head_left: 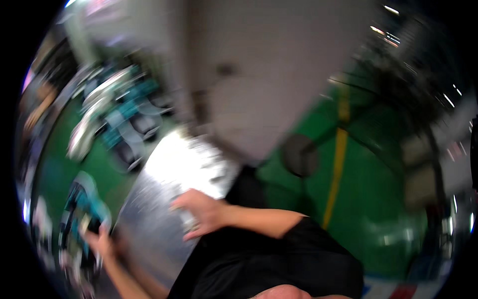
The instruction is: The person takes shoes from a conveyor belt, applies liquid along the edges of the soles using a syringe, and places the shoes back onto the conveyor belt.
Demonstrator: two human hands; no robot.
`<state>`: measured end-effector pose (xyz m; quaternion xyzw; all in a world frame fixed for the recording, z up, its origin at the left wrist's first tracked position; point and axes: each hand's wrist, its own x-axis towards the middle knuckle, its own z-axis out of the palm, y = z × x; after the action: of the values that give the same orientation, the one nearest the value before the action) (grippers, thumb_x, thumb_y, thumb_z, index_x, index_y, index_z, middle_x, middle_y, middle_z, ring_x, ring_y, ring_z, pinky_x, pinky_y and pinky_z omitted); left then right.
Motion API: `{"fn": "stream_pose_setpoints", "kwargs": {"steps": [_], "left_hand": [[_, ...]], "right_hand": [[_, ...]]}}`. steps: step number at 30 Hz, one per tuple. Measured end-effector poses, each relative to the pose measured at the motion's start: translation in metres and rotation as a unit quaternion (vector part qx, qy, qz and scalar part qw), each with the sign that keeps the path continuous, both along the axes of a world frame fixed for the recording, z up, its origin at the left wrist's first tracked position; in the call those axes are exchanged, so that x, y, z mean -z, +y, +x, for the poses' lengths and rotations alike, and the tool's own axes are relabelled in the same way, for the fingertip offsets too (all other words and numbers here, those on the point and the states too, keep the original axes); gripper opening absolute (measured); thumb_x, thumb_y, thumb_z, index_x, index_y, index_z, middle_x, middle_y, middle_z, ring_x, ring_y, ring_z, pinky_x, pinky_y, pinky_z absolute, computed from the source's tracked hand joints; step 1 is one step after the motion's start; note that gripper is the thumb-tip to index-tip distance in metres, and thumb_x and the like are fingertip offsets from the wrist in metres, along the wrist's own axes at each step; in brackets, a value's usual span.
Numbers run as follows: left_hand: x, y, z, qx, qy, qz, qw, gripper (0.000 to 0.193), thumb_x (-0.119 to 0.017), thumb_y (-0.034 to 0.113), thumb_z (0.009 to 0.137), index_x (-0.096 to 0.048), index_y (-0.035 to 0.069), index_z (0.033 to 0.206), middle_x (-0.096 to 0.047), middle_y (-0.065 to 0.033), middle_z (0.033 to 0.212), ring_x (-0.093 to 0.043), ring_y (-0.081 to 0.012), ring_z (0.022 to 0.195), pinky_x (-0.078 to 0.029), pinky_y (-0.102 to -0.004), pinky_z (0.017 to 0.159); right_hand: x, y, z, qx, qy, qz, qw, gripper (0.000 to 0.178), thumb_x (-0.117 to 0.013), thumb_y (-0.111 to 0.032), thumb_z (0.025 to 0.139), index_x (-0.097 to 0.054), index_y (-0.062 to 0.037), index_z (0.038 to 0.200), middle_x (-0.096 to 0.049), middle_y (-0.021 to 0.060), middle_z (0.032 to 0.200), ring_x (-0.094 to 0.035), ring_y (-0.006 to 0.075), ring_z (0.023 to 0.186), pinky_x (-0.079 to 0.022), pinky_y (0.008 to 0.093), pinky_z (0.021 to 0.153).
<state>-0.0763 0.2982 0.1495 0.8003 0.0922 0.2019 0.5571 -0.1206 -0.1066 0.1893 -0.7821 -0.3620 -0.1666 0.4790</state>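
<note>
The picture is smeared by motion. My left hand (pixel 101 243) reaches out past the left edge of a shiny metal tabletop (pixel 154 214). Its fingers appear closed on the lower end of a curved teal, black and grey piece (pixel 85 199), whose exact kind is too blurred to tell. Over the tabletop hovers my right hand (pixel 205 213), thumb and fingers apart in a loose curve. A pale patch shows between them, which may only be glare on the metal; I see nothing held there.
Several similar teal, black and white pieces (pixel 127 117) are gathered beyond the table's left. A large pale machine or cabinet (pixel 264 74) rises behind it. Right of that, a round grey disc (pixel 300 155) stands over green floor (pixel 368 199) with a yellow line (pixel 338 159). Another person's arm (pixel 42 104) shows far left.
</note>
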Motion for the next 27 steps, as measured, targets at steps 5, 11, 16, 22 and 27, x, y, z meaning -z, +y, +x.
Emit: {"fn": "stream_pose_setpoints", "kwargs": {"steps": [5, 11, 16, 22, 27], "left_hand": [[-0.004, 0.021, 0.011, -0.101, -0.090, 0.056, 0.989, 0.062, -0.069, 0.011, 0.081, -0.037, 0.000, 0.134, -0.041, -0.0121, 0.136, -0.040, -0.0215, 0.121, -0.031, -0.0344, 0.104], [0.014, 0.065, 0.033, -0.079, -0.060, 0.194, 0.976, 0.053, -0.061, 0.024, 0.087, -0.043, -0.001, 0.131, -0.047, -0.0151, 0.130, -0.051, -0.0249, 0.109, -0.041, -0.0356, 0.095], [-0.020, 0.000, 0.011, -0.069, -0.058, 0.162, 0.983, 0.051, -0.059, 0.026, 0.088, -0.045, -0.001, 0.129, -0.050, -0.0138, 0.125, -0.053, -0.0235, 0.105, -0.043, -0.0346, 0.091], [-0.026, -0.025, 0.002, -0.024, -0.034, 0.109, 0.993, 0.048, -0.056, 0.030, 0.089, -0.047, 0.000, 0.126, -0.053, -0.0122, 0.120, -0.056, -0.0219, 0.099, -0.046, -0.0334, 0.086], [-0.031, -0.009, -0.030, 0.007, 0.027, -0.018, 0.999, 0.047, -0.054, 0.032, 0.090, -0.049, 0.001, 0.124, -0.056, -0.0109, 0.115, -0.058, -0.0206, 0.095, -0.049, -0.0324, 0.082]], "right_hand": [[0.011, 0.002, 0.001, 0.028, -0.003, -0.029, 0.999, 0.083, -0.078, -0.052, 0.057, -0.044, -0.0067, 0.117, -0.049, 0.0116, 0.099, -0.045, 0.0291, 0.089, -0.041, 0.0393, 0.079], [0.019, -0.008, 0.001, 0.058, -0.019, -0.020, 0.998, 0.091, -0.077, -0.058, 0.052, -0.043, -0.0069, 0.118, -0.049, 0.0108, 0.098, -0.043, 0.0284, 0.087, -0.040, 0.0380, 0.077], [0.020, 0.004, -0.001, 0.065, 0.008, -0.025, 0.998, 0.092, -0.079, -0.057, 0.049, -0.044, -0.0062, 0.117, -0.049, 0.0107, 0.096, -0.042, 0.0286, 0.088, -0.039, 0.0395, 0.078], [0.021, -0.001, -0.003, 0.071, 0.021, -0.015, 0.997, 0.092, -0.080, -0.055, 0.049, -0.044, -0.0042, 0.117, -0.050, 0.0122, 0.098, -0.044, 0.0300, 0.089, -0.039, 0.0402, 0.080], [0.007, -0.006, -0.012, 0.037, 0.151, 0.019, 0.988, 0.084, -0.076, -0.053, 0.060, -0.046, -0.0010, 0.119, -0.050, 0.0185, 0.112, -0.046, 0.0345, 0.106, -0.038, 0.0405, 0.092]]}}
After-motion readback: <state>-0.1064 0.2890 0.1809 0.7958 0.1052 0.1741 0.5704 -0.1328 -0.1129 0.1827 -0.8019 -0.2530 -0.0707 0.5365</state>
